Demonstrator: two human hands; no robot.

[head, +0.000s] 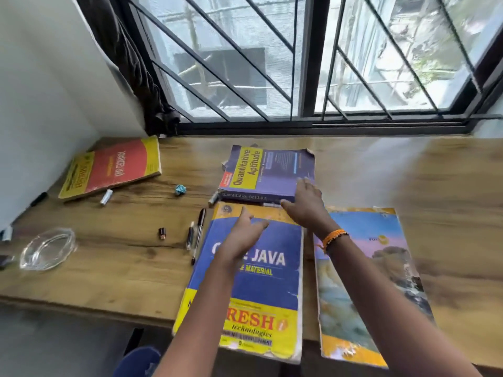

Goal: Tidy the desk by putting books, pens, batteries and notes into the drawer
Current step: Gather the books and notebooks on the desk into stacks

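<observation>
Bare desk (408,172) right of purple book (268,174): open passage. Left stretch cluttered: pens (196,235), battery (106,196), crumpled note (180,189), glass dish (48,248); narrow gaps between.

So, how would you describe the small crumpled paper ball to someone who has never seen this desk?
Start at the red and yellow book in the desk's far left corner by the wall. Between it and the purple Quantitative Aptitude book lies the crumpled paper ball, alone on bare wood. It is the only blue-and-white crumpled thing; the nearby battery is a smooth pale cylinder.
</observation>
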